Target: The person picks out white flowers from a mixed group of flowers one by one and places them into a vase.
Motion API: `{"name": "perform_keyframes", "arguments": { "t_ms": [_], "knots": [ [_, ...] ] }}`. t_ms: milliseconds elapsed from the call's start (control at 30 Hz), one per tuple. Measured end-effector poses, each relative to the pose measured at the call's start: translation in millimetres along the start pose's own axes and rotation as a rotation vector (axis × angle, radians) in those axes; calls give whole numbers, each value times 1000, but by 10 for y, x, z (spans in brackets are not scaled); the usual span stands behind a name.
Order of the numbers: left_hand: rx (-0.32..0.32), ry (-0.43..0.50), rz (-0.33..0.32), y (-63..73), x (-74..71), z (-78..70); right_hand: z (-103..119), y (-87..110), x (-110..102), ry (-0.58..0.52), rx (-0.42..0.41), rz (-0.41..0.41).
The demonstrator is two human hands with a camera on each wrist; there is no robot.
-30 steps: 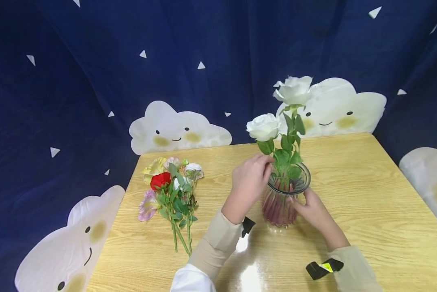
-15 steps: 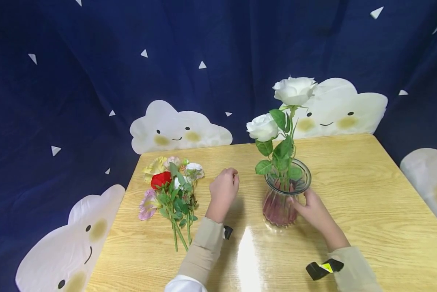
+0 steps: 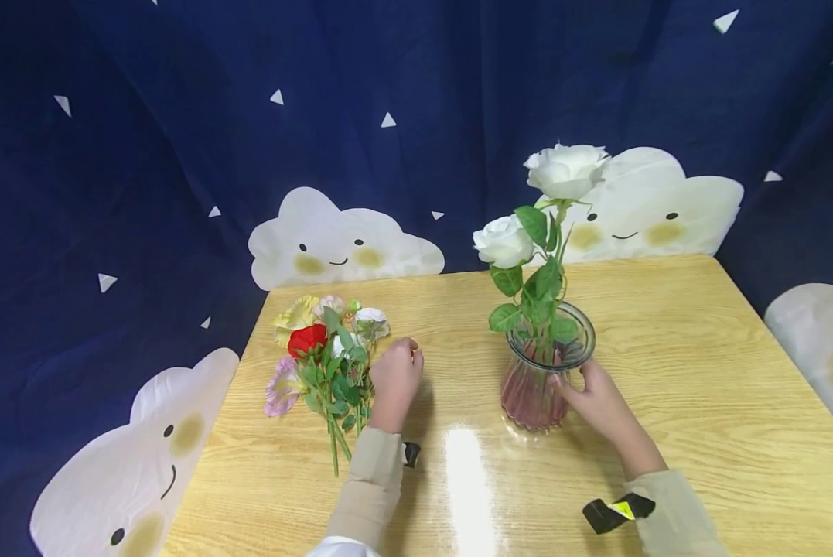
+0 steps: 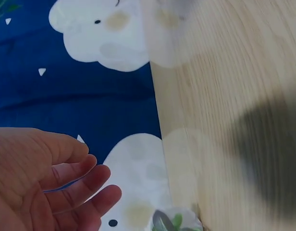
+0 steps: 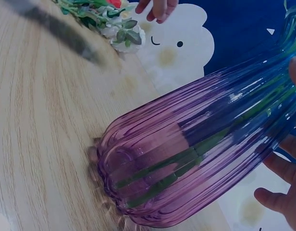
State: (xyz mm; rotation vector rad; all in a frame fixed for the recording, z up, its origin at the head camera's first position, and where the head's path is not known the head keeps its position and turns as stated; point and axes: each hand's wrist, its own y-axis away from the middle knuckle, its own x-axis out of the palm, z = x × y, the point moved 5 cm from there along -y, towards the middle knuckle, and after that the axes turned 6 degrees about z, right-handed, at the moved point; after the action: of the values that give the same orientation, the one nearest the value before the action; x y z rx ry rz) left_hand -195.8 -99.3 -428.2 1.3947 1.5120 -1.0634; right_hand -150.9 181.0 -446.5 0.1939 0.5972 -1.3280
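My right hand [image 3: 595,398] holds a ribbed glass vase [image 3: 533,398], clear at the rim and pink-purple lower down, with the thumb on the near side. The vase stands upright on the table; in the right wrist view two green stems [image 5: 186,163] show through its glass. Two white roses [image 3: 568,172] rise from it, one taller than the other. My left hand [image 3: 395,379] hovers just right of a bunch of artificial flowers, overlapping their leaves. Its fingers [image 4: 97,180] are loosely curved with nothing in them. In that bunch are a red flower [image 3: 308,340], a yellow flower [image 3: 295,319] and a purple flower [image 3: 282,387].
The wooden table [image 3: 681,348] ends at the back against a dark blue curtain [image 3: 360,70] with white triangles. White cloud cutouts [image 3: 346,240] with faces line the edges. Stems [image 3: 334,449] of the loose bunch point toward the front.
My left hand has left the rose leaves at the vase's rim and moved left to the loose flowers. The taller rose has turned slightly, leaves now facing left. My right hand keeps its hold.
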Motion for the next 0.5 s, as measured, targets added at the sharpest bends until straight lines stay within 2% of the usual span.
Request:
{"name": "perform_keyframes", "arguments": {
  "t_ms": [333,500],
  "knots": [
    [-94,-5,38,69,0,244,0,4,10,0,-1,-3],
    [-164,-8,71,91,37,405,-20,5,5,-5,3,-7]
  ]
}}
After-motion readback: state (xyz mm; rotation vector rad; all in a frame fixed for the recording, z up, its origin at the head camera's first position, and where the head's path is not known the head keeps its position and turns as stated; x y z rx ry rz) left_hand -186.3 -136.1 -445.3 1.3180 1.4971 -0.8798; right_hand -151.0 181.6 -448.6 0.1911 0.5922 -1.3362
